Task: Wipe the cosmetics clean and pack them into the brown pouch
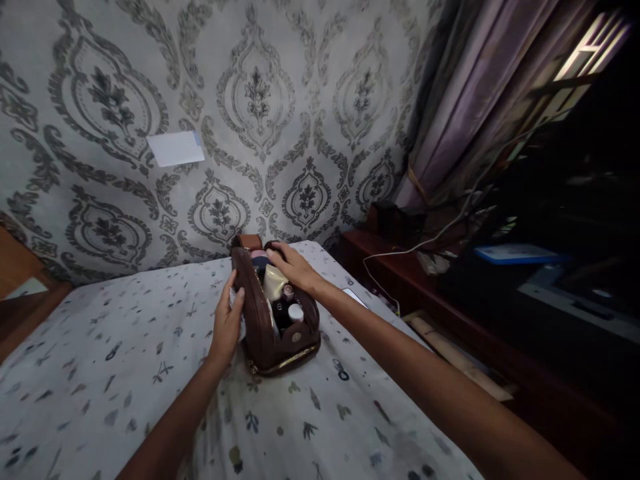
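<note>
A brown zip bag (257, 317) lies open on the patterned white sheet (165, 347). Inside it are a pale gold pouch (275, 283), a white-capped container (295, 313), a small tube with a shiny cap (288, 292) and dark items. My left hand (227, 323) rests against the bag's left side, thumb and fingers apart, holding nothing. My right hand (295, 268) reaches over the bag's far right edge, its fingertips at the items near the far end; whether they grip anything is hidden.
A patterned wall (255, 167) stands behind the bed, with a white card (176, 149) on it. To the right are a dark red wooden ledge (365, 257), a white cable (425, 247), a phone (355, 297) at the sheet's edge and a purple curtain (460, 127).
</note>
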### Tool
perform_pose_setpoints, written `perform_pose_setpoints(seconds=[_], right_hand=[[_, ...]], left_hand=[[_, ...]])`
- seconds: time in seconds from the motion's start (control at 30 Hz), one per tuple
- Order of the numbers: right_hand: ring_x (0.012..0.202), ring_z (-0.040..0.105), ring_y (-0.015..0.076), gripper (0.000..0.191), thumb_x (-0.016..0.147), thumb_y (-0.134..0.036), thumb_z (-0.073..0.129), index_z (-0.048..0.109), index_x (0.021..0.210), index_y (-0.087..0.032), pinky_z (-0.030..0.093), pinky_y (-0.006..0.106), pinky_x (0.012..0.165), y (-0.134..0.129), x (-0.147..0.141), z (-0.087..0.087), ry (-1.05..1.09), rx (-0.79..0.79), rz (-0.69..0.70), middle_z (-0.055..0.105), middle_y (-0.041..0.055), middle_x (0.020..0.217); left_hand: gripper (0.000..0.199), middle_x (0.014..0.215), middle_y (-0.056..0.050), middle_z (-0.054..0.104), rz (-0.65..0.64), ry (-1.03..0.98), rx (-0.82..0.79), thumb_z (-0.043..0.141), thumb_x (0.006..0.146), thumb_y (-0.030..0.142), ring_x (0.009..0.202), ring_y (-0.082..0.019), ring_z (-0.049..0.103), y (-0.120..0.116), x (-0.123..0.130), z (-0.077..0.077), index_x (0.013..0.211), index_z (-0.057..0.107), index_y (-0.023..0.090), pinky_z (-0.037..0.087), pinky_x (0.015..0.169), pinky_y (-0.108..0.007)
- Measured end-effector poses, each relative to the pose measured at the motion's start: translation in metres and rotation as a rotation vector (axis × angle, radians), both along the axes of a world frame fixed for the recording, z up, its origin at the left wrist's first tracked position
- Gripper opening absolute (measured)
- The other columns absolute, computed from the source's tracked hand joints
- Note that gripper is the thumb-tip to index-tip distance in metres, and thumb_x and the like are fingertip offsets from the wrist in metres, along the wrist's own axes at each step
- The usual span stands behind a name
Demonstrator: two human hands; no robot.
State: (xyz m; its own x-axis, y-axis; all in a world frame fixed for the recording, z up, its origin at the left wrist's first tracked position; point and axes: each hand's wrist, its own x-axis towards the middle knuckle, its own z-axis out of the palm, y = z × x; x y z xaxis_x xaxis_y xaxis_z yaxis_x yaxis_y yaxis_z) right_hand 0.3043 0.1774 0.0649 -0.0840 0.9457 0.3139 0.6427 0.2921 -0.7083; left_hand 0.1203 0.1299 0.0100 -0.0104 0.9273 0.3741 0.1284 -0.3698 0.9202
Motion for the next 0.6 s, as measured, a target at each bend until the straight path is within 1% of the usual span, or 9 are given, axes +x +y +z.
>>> perform_pose_setpoints(seconds=[0.1, 0.17, 0.23, 0.33, 0.4, 0.47, 0.53, 0.57, 0.6], right_hand=[[0.13, 0.046, 0.0279, 0.043, 0.1, -0.048, 0.046, 0.058, 0.127, -0.018, 0.034, 0.043, 0.11, 0.004, -0.006, -0.005, 0.031, -0.021, -0.063, 0.057, 0.0139, 0.131], [0.131, 0.044, 0.03, 0.043, 0.099, -0.05, 0.047, 0.061, 0.125, -0.018, 0.033, 0.046, 0.11, 0.008, -0.009, -0.007, 0.048, -0.029, -0.071, 0.057, 0.0145, 0.13], [0.13, 0.046, 0.0284, 0.042, 0.099, -0.048, 0.048, 0.061, 0.124, -0.017, 0.034, 0.044, 0.11, 0.011, -0.01, -0.006, 0.079, -0.025, -0.061, 0.058, 0.0137, 0.129], [0.125, 0.051, 0.0224, 0.041, 0.101, -0.043, 0.043, 0.057, 0.128, -0.016, 0.037, 0.037, 0.109, 0.007, -0.006, -0.004, 0.14, -0.019, -0.045, 0.059, 0.0111, 0.13], [0.123, 0.053, 0.0206, 0.044, 0.102, -0.045, 0.038, 0.053, 0.133, -0.017, 0.039, 0.035, 0.108, -0.008, 0.002, -0.006, 0.223, -0.016, -0.031, 0.059, 0.0095, 0.131], [0.127, 0.05, 0.0218, 0.051, 0.101, -0.053, 0.037, 0.05, 0.137, -0.019, 0.036, 0.037, 0.111, -0.033, 0.011, -0.011, 0.341, 0.012, 0.021, 0.056, 0.0085, 0.135], [0.138, 0.038, 0.0222, 0.06, 0.098, -0.063, 0.034, 0.044, 0.142, -0.024, 0.03, 0.038, 0.116, -0.063, 0.02, -0.018, 0.35, 0.073, 0.103, 0.046, 0.0065, 0.146], [0.143, 0.03, 0.0228, 0.064, 0.097, -0.066, 0.036, 0.04, 0.146, -0.025, 0.026, 0.039, 0.118, -0.078, 0.023, -0.023, 0.297, 0.089, 0.146, 0.038, 0.0063, 0.152], [0.146, 0.022, 0.0243, 0.069, 0.094, -0.067, 0.042, 0.035, 0.15, -0.026, 0.023, 0.042, 0.119, -0.091, 0.024, -0.027, 0.226, 0.108, 0.167, 0.029, 0.0067, 0.157]], left_hand=[[0.06, 0.153, -0.008, 0.043, 0.032, 0.009, 0.013, 0.047, 0.092, 0.057, 0.143, -0.023, 0.035, -0.002, 0.008, -0.001, 0.141, 0.048, 0.022, 0.021, 0.121, -0.039], [0.061, 0.154, -0.009, 0.042, 0.044, 0.011, 0.018, 0.047, 0.092, 0.056, 0.143, -0.023, 0.035, -0.001, 0.011, -0.002, 0.142, 0.046, 0.02, 0.022, 0.121, -0.038], [0.062, 0.154, -0.01, 0.042, 0.047, 0.015, 0.02, 0.047, 0.093, 0.055, 0.143, -0.022, 0.035, 0.0, 0.011, -0.002, 0.143, 0.045, 0.019, 0.022, 0.121, -0.037], [0.06, 0.154, -0.009, 0.041, 0.04, 0.03, 0.024, 0.047, 0.093, 0.054, 0.144, -0.021, 0.034, -0.001, 0.008, -0.002, 0.143, 0.045, 0.02, 0.02, 0.121, -0.036], [0.058, 0.154, -0.008, 0.041, 0.034, 0.043, 0.026, 0.046, 0.094, 0.053, 0.144, -0.021, 0.034, -0.004, 0.006, 0.0, 0.143, 0.045, 0.021, 0.02, 0.122, -0.036], [0.058, 0.154, -0.008, 0.041, 0.024, 0.055, 0.028, 0.044, 0.095, 0.053, 0.144, -0.02, 0.034, -0.008, 0.004, 0.001, 0.143, 0.046, 0.021, 0.02, 0.122, -0.036], [0.058, 0.154, -0.008, 0.042, 0.007, 0.063, 0.03, 0.044, 0.095, 0.054, 0.143, -0.02, 0.034, -0.012, 0.003, 0.003, 0.143, 0.046, 0.021, 0.02, 0.122, -0.036], [0.058, 0.153, -0.008, 0.042, 0.001, 0.061, 0.029, 0.044, 0.095, 0.054, 0.143, -0.021, 0.035, -0.014, 0.003, 0.003, 0.142, 0.046, 0.021, 0.021, 0.121, -0.036], [0.058, 0.153, -0.008, 0.043, -0.003, 0.056, 0.026, 0.044, 0.095, 0.054, 0.143, -0.021, 0.035, -0.014, 0.004, 0.004, 0.142, 0.047, 0.021, 0.021, 0.121, -0.037]])
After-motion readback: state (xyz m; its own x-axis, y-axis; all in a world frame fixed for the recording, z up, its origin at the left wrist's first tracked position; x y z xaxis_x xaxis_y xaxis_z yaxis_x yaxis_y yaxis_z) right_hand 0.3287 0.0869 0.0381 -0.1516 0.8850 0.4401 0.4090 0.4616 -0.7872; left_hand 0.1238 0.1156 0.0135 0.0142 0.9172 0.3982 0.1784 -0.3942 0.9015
